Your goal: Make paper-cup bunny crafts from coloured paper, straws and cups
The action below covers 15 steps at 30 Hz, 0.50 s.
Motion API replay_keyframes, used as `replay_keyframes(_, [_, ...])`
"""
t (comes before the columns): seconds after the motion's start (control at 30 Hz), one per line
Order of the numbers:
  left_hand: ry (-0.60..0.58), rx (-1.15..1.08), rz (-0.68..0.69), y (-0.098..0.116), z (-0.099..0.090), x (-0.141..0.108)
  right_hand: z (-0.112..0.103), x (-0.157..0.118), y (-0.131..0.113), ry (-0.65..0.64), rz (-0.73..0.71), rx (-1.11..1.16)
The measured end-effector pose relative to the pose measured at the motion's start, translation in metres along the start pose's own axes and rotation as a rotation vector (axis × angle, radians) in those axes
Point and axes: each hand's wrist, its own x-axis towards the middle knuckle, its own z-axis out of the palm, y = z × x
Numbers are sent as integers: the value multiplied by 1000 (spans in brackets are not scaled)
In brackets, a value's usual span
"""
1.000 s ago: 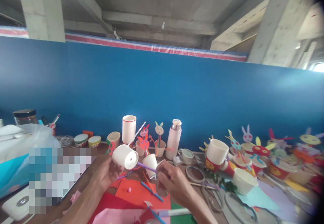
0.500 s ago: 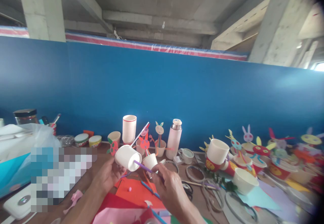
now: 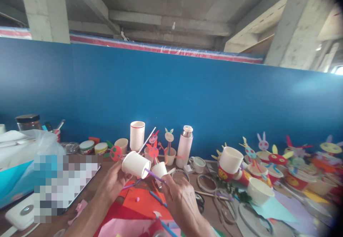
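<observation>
- White device [image 3: 20, 212] with a round button lies at the far left of the table [image 3: 92, 187], below a translucent plastic bag [image 3: 50, 142].
- Green-lidded tub [image 3: 87, 147] and yellow-lidded tub [image 3: 101, 149] stand side by side near the blue partition [image 3: 171, 90].
- Left hand [image 3: 115, 180] curls its fingers around a white paper cup [image 3: 133, 163], which is tilted onto its side above the table.
- Round red face [image 3: 116, 153] with green leaves shows just beyond the cup's left end.
- Tall stack of cups [image 3: 137, 137] stands behind; a white straw [image 3: 148, 137] slants up beside it.
- Orange-red paper [image 3: 143, 201] lies below the cup, with a small pink bead [image 3: 137, 199] on it.
- Purple stick [image 3: 154, 175] meets the cup's right end, pinched at its other end by the fingers of the right hand [image 3: 180, 192].
- Pink bottle [image 3: 184, 150] stands upright behind that hand.
- Grey ring [image 3: 198, 183] lies farther right.
- Rabbit-eared paper figures [image 3: 262, 143] rise from cups at the far right.
</observation>
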Motion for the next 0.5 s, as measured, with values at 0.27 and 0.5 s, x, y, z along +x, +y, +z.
replay_keyframes(0.27, [-244, 240, 87, -2, 3, -12, 6, -4, -6, -204, 115, 371])
replay_keyframes(0.5, [-229, 301, 153, 1, 14, -29, 18, -5, -9, -235, 196, 612])
